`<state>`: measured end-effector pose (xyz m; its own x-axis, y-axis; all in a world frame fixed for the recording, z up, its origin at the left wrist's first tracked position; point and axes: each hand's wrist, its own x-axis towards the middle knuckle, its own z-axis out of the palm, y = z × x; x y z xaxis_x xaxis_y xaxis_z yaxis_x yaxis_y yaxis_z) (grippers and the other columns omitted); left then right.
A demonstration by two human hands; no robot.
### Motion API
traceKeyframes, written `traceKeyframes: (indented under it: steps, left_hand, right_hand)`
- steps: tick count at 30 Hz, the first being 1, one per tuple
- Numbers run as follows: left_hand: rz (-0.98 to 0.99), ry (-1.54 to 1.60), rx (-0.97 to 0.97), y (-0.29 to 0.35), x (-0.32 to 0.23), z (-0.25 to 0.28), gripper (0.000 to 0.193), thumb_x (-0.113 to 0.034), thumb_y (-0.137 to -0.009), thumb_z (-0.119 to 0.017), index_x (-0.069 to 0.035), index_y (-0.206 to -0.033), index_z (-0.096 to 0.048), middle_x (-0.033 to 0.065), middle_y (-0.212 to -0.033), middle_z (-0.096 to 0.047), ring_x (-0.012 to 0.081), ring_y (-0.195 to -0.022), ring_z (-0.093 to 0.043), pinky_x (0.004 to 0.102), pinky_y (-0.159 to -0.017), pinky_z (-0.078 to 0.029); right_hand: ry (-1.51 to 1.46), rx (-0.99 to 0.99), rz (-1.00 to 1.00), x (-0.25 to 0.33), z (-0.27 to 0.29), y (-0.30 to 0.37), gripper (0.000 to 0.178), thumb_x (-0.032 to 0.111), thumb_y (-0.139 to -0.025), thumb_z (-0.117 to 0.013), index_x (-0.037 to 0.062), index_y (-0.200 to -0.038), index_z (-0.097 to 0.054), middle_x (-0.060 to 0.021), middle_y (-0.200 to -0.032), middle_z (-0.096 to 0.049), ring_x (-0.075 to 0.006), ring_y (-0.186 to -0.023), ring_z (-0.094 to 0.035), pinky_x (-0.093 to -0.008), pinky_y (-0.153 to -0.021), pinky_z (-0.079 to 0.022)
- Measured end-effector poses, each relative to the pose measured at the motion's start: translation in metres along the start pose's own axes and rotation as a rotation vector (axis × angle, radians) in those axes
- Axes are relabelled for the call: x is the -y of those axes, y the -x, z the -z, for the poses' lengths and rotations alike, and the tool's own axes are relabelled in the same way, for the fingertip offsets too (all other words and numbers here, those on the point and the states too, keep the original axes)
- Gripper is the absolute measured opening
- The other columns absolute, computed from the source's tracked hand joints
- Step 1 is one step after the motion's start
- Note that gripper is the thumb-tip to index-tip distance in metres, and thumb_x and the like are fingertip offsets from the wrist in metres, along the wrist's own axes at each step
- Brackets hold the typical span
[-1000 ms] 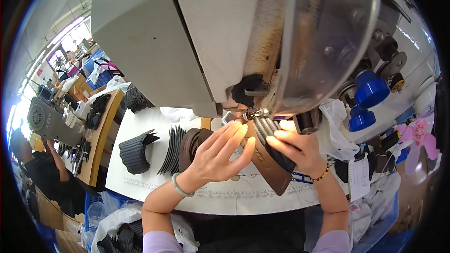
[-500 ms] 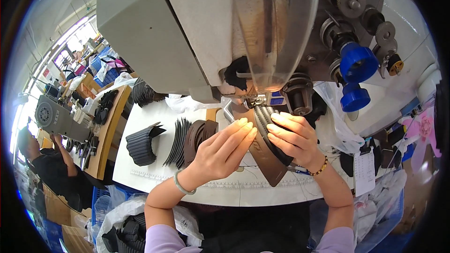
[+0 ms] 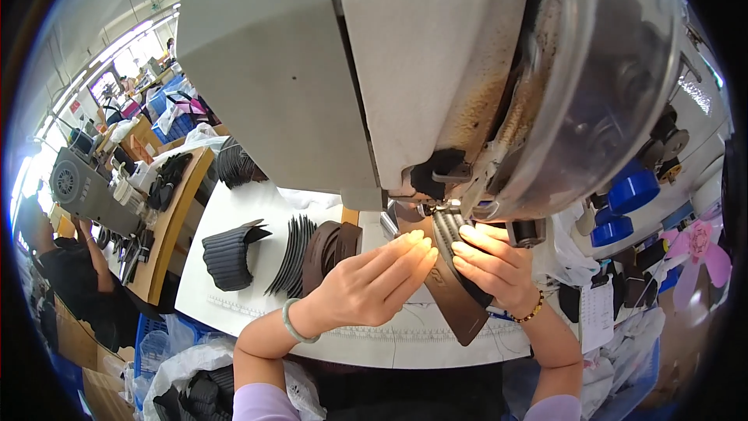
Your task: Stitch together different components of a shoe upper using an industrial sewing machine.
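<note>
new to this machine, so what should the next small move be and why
I'd probably ease the ribbed piece and brown strip slightly further under the machine: both run up to it, their near ends stick out toward the person, the right hand rests on the ribbed piece, and the left hand is by the strip.

A warm glow at centre brightens the fingertips of your hands (image 3: 366,284). Strip lights (image 3: 142,28) blaze at upper left, where your background turns hazy and soft. Glare streaks the clear cover (image 3: 596,93) at upper right; fisheye distortion bows your counter (image 3: 358,351) inside black corners.
</note>
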<state>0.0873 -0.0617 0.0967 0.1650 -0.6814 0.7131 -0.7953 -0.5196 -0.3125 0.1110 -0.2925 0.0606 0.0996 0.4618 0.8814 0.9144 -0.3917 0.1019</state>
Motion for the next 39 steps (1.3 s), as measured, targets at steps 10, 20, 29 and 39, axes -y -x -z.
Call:
traceKeyframes:
  steps: [10,20,29,39]
  left_hand:
    - [0.152,0.071,0.043,0.001,0.007,-0.008,0.042,-0.008,-0.069,-0.069,0.005,-0.109,-0.064,0.012,-0.101,-0.06,0.0251,-0.091,-0.064,0.0303,-0.07,-0.056]
    - [0.305,0.229,-0.178,0.004,0.0,-0.013,0.037,0.005,-0.069,-0.058,0.005,-0.105,-0.064,0.0153,-0.097,-0.066,0.0285,-0.091,-0.067,0.0325,-0.079,-0.056]
    - [0.108,-0.027,0.037,-0.003,-0.016,-0.004,0.035,-0.002,-0.069,-0.063,0.009,-0.103,-0.064,0.0163,-0.103,-0.062,0.0293,-0.098,-0.065,0.0361,-0.089,-0.055]
    - [0.012,-0.101,0.066,-0.007,-0.012,0.001,0.034,-0.001,-0.068,-0.059,0.007,-0.1,-0.067,0.0147,-0.102,-0.066,0.0269,-0.095,-0.067,0.0321,-0.084,-0.057]
  right_hand:
    - [0.059,-0.022,-0.14,0.0,-0.014,0.003,0.026,0.011,-0.069,-0.067,0.0087,-0.095,-0.069,-0.0018,-0.089,-0.064,-0.0207,-0.089,-0.061,-0.042,-0.087,-0.05]
    - [0.052,-0.106,0.03,-0.007,-0.015,0.004,0.023,0.01,-0.074,-0.072,0.0068,-0.096,-0.068,-0.0085,-0.107,-0.065,-0.0294,-0.105,-0.064,-0.0428,-0.092,-0.053]
    - [-0.003,-0.058,-0.014,-0.005,-0.012,0.004,0.02,0.005,-0.077,-0.067,0.0074,-0.097,-0.068,-0.0059,-0.107,-0.066,-0.03,-0.106,-0.064,-0.0418,-0.093,-0.053]
    - [-0.045,-0.03,0.011,-0.009,-0.007,0.004,0.023,0.007,-0.074,-0.071,0.0066,-0.096,-0.067,-0.0059,-0.106,-0.066,-0.0308,-0.105,-0.065,-0.0453,-0.095,-0.051]
